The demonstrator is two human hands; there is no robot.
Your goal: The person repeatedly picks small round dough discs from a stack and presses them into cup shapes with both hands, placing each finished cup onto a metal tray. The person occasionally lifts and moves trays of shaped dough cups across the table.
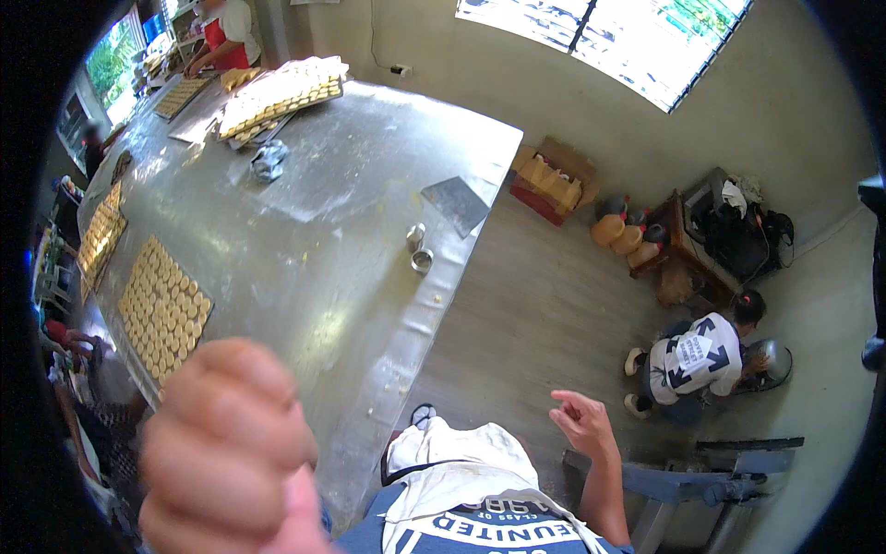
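My left hand (225,443) is raised close to the camera at the lower left, its fingers curled in; nothing shows in it. At the lower right, my right hand (580,419) hangs over the floor with its fingers partly bent and holds nothing. Behind the left hand, a metal-topped table (332,277) carries a tray of round dough pieces (166,305). Two small metal ring cutters (419,249) lie near its right edge, beside a flat dark metal sheet (457,204). A crumpled plastic bag (268,161) sits below stacked trays (284,104) of dough pieces.
A person (699,356) bends over a round metal vessel (768,365) at the right. Plastic jugs (626,239) and an open cardboard box (554,183) stand by the wall. A metal stand (706,478) is at the lower right. Another person (232,38) works at the table's far end.
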